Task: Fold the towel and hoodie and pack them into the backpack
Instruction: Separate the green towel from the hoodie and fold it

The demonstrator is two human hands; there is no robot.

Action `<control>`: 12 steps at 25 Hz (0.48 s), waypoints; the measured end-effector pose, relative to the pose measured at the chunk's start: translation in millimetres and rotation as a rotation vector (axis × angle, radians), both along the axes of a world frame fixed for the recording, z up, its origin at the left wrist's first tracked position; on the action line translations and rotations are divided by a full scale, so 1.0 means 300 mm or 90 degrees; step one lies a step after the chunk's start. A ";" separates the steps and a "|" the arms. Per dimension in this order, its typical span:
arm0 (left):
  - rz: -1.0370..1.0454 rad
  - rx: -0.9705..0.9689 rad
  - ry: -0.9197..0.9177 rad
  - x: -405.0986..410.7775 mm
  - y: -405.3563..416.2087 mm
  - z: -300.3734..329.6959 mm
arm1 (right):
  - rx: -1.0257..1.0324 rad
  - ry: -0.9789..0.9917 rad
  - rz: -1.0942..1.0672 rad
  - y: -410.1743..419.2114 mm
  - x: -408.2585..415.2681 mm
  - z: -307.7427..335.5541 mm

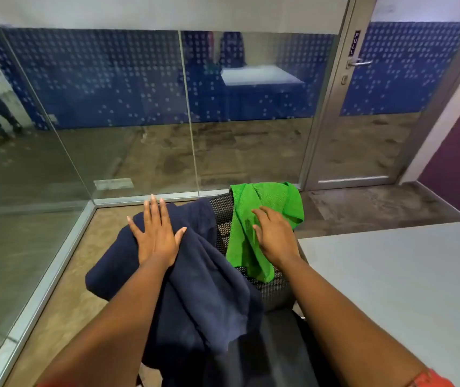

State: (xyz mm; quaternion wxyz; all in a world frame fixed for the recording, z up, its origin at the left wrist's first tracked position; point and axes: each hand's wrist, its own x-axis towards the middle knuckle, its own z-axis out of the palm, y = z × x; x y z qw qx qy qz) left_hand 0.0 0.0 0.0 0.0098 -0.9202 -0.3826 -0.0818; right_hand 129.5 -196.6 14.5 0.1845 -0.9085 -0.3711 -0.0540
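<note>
Left hand (154, 236): lying flat on the navy hoodie (195, 286), fingers straight and spread apart, thumb out to the side; nothing is being gripped.
Right hand (274, 236): reaching onto the green towel (265, 219), fingers loosely bent and close together, tips touching the cloth; whether any fold is being pinched cannot be told.
Hoodie: draping unfolded over the left part of the black mesh chair (223, 219) back and hanging down over the seat; its upper left corner is lying under the left palm.
Towel: hanging crumpled over the right part of the chair's top edge, stretching beyond the right fingertips and below the wrist.
Table (404, 275): grey, standing just right of the chair.
Glass wall (139, 121): running behind the chair.
</note>
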 end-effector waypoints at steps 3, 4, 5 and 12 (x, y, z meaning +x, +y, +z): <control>0.003 -0.015 0.003 0.006 0.029 -0.028 | -0.037 0.012 0.003 0.056 0.052 -0.008; -0.010 -0.013 -0.002 0.002 0.035 -0.039 | -0.051 0.022 0.004 0.075 0.065 -0.003; -0.020 -0.007 -0.010 0.004 0.037 -0.048 | -0.057 0.026 0.006 0.100 0.080 -0.009; -0.030 0.062 0.005 0.007 0.033 -0.081 | -0.169 0.082 0.006 0.224 0.113 -0.076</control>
